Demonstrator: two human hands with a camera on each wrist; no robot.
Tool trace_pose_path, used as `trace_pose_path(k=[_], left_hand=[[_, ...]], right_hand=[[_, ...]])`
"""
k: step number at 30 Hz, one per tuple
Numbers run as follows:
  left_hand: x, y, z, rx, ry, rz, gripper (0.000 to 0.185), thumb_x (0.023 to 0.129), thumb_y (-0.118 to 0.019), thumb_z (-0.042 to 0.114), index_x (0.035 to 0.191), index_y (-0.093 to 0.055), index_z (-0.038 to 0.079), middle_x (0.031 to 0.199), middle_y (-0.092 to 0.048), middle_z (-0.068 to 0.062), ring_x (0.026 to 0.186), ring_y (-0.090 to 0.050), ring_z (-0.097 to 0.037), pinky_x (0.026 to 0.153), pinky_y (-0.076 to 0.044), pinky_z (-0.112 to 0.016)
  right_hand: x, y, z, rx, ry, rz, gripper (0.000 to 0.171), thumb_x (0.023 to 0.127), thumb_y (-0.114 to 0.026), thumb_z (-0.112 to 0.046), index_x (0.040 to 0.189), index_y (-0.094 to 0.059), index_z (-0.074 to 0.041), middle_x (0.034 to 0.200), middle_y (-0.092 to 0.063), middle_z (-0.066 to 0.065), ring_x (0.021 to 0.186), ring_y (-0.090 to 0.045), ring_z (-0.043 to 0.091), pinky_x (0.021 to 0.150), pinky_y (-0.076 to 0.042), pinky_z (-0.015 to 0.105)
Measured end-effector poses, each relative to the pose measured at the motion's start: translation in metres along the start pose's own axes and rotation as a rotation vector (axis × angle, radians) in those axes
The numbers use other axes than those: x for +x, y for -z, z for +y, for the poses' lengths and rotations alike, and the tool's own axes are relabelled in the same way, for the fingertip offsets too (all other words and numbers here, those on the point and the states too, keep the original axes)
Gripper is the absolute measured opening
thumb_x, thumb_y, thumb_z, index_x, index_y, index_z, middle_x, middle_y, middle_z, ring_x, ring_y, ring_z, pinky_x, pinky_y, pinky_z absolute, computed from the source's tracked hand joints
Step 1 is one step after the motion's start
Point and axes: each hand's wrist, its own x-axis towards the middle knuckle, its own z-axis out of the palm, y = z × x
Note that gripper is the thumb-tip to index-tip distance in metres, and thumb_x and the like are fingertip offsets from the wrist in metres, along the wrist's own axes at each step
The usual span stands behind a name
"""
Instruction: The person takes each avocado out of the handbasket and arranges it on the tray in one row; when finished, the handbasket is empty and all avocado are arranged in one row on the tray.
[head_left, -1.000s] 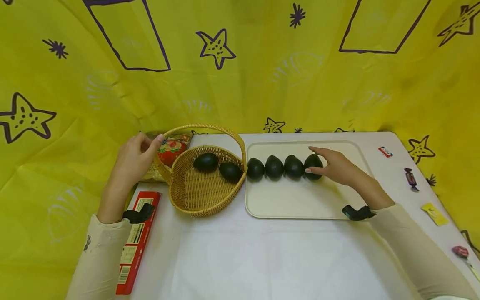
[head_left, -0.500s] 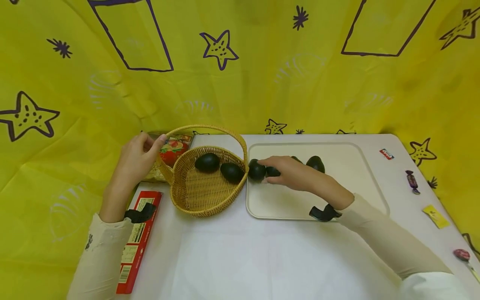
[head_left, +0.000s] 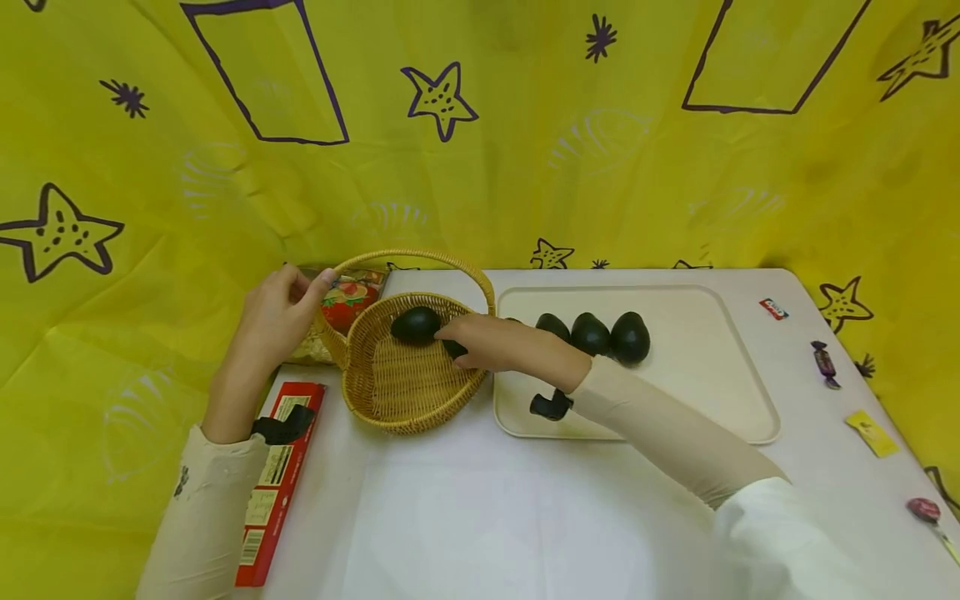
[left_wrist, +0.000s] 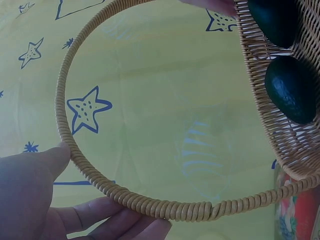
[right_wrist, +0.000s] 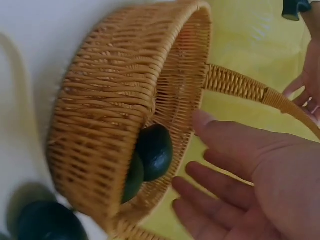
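A person's right hand [head_left: 480, 343], fingers loosely extended, reaches over the rim of a wicker basket [head_left: 397, 392] on the table [head_left: 480, 500], directly above two dark avocados [head_left: 416, 324] lying inside; whether it touches the nearer one cannot be told. The left hand [head_left: 273, 321] grips the basket's handle [head_left: 360, 260]. Three more avocados [head_left: 591, 335] sit in a row on a beige tray [head_left: 697, 392] just beside the basket.

Tan woven basket [head_left: 397, 383], dark green avocados [head_left: 630, 337], cream tray [head_left: 705, 392], yellow backdrop [head_left: 525, 167] with purple stars
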Motion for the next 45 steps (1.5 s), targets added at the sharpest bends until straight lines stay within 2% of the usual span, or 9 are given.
trace_pose_path(k=[6, 9, 13, 20, 23, 30, 34, 41, 45], left_hand=[[0.000, 0.000, -0.001, -0.008, 0.010, -0.006, 0.066, 0.109, -0.041, 0.062, 0.111, -0.057, -0.002, 0.113, -0.058, -0.023, 0.103, -0.055, -0.040, 0.085, -0.044, -0.052], [0.001, 0.000, -0.001, -0.008, 0.012, -0.009, 0.066, 0.109, -0.041, 0.062, 0.111, -0.057, -0.002, 0.113, -0.058, -0.023, 0.103, -0.055, -0.040, 0.085, -0.044, -0.052], [0.001, 0.000, -0.001, -0.009, 0.010, -0.009, 0.066, 0.109, -0.041, 0.062, 0.111, -0.057, -0.002, 0.112, -0.058, -0.022, 0.102, -0.055, -0.039, 0.084, -0.043, -0.050], [0.001, 0.000, -0.001, -0.002, 0.011, -0.010, 0.066, 0.109, -0.041, 0.062, 0.112, -0.057, -0.002, 0.113, -0.058, -0.022, 0.103, -0.055, -0.040, 0.084, -0.044, -0.051], [0.001, -0.001, 0.000, -0.004, 0.003, -0.009, 0.066, 0.109, -0.041, 0.061, 0.112, -0.057, -0.002, 0.112, -0.058, -0.022, 0.103, -0.055, -0.040, 0.084, -0.044, -0.051], [0.001, -0.001, 0.001, -0.007, -0.003, -0.001, 0.066, 0.109, -0.041, 0.061, 0.111, -0.057, -0.003, 0.111, -0.058, -0.022, 0.101, -0.055, -0.040, 0.083, -0.044, -0.050], [0.001, -0.001, 0.001, -0.006, -0.007, -0.001, 0.066, 0.109, -0.041, 0.061, 0.111, -0.057, -0.003, 0.111, -0.059, -0.023, 0.102, -0.055, -0.040, 0.084, -0.044, -0.051], [0.001, -0.002, 0.000, 0.000, -0.006, -0.001, 0.066, 0.109, -0.041, 0.061, 0.111, -0.057, -0.003, 0.111, -0.058, -0.023, 0.101, -0.056, -0.040, 0.083, -0.044, -0.051], [0.001, -0.001, 0.000, -0.001, -0.006, -0.001, 0.065, 0.109, -0.041, 0.061, 0.111, -0.057, -0.002, 0.111, -0.058, -0.022, 0.100, -0.055, -0.040, 0.082, -0.044, -0.050]], right_hand=[[0.032, -0.001, -0.008, -0.131, -0.076, -0.072, 0.054, 0.103, -0.072, -0.016, 0.151, -0.054, -0.001, 0.151, -0.057, 0.017, 0.143, -0.052, 0.030, 0.117, -0.043, 0.038], [0.040, -0.002, -0.011, -0.188, -0.134, -0.094, 0.039, 0.102, -0.070, -0.008, 0.140, -0.063, -0.001, 0.140, -0.064, 0.016, 0.128, -0.060, 0.027, 0.106, -0.049, 0.036], [0.046, -0.003, -0.015, -0.229, -0.233, -0.112, 0.025, 0.105, -0.059, -0.001, 0.129, -0.069, -0.003, 0.135, -0.066, 0.016, 0.114, -0.062, 0.024, 0.091, -0.053, 0.036], [0.054, -0.007, -0.015, -0.240, -0.349, -0.124, 0.030, 0.111, -0.049, -0.005, 0.134, -0.068, -0.005, 0.143, -0.063, 0.015, 0.125, -0.064, 0.027, 0.099, -0.056, 0.043], [0.055, -0.009, -0.014, -0.264, -0.361, -0.134, 0.029, 0.110, -0.052, -0.006, 0.134, -0.068, -0.005, 0.142, -0.063, 0.015, 0.124, -0.065, 0.027, 0.098, -0.056, 0.042], [0.059, -0.012, -0.011, -0.283, -0.302, -0.139, 0.034, 0.102, -0.073, -0.022, 0.131, -0.069, -0.003, 0.142, -0.064, 0.019, 0.127, -0.064, 0.028, 0.098, -0.056, 0.039], [0.060, -0.015, -0.008, -0.278, -0.278, -0.125, 0.034, 0.102, -0.074, -0.024, 0.128, -0.070, -0.003, 0.138, -0.066, 0.018, 0.128, -0.064, 0.028, 0.101, -0.055, 0.038], [0.062, -0.015, -0.005, -0.297, -0.248, -0.139, 0.032, 0.097, -0.079, -0.016, 0.124, -0.070, -0.002, 0.135, -0.067, 0.020, 0.122, -0.066, 0.027, 0.097, -0.056, 0.035], [0.061, -0.016, -0.005, -0.307, -0.240, -0.132, 0.036, 0.099, -0.076, -0.017, 0.130, -0.066, -0.002, 0.134, -0.068, 0.018, 0.124, -0.066, 0.028, 0.099, -0.056, 0.035]])
